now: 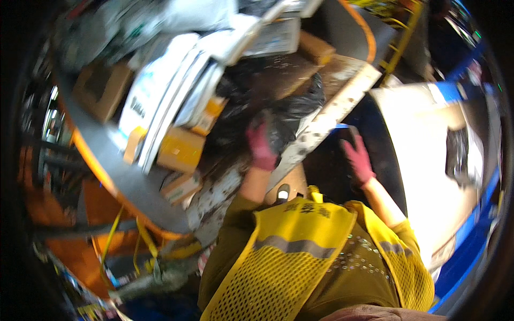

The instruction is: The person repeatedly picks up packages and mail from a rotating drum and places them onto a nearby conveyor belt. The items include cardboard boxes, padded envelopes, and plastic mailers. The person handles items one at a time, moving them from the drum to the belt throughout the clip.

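My left hand (263, 140), in a pink glove with dark fingers, is over black plastic wrapping (309, 98) beside a worn white ledge (325, 116). Its fingertips blend into the dark plastic, so whether they grip it is unclear. On the other side of the ledge, my right hand (357, 154) wears a matching glove. Its fingers are spread near a small blue edge (341, 126), and I see nothing held in them. Left of my left hand lean white parcels (158, 96) and a cardboard box with yellow tape (181, 148).
A grey conveyor-like surface with an orange rim (92, 160) curves along the left. More plastic mailer bags (196, 16) are piled at the top. On the right stands a brightly lit blue-framed bin (461, 244) containing a black package (457, 154). A yellow metal frame (405, 38) rises at the upper right.
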Available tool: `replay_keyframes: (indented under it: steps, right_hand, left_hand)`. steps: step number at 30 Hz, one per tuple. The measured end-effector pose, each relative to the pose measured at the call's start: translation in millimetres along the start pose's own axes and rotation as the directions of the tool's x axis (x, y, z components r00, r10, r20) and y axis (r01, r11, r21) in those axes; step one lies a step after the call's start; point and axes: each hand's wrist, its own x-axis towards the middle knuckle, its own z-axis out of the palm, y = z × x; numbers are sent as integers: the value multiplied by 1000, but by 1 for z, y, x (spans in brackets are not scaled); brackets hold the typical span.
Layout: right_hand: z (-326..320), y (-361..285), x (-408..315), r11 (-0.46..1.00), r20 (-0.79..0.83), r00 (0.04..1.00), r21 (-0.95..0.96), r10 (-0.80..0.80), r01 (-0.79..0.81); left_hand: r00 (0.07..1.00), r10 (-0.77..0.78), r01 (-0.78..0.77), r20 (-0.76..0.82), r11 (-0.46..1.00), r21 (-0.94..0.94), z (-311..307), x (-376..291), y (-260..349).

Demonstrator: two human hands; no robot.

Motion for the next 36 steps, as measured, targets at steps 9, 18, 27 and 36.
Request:
replay_keyframes:
  steps: [9, 18, 27, 36]
  right_hand:
    - [-21, 41, 19, 336, 318, 946, 886, 59, -319]
    - [-297, 101, -38, 435, -404, 500, -898, -766, -59]
    - [-220, 70, -41, 204, -347, 935, 923, 69, 327]
    - [-21, 22, -42, 537, 114, 979, 822, 172, -190]
  left_hand:
    - [524, 428, -826, 736, 42, 563, 3, -25, -51]
    - [970, 201, 63, 139, -754, 654, -121, 23, 3]
    - [971, 73, -136, 229, -618, 774, -190, 49, -7]
    - [999, 15, -6, 37, -858, 513, -167, 4, 39]
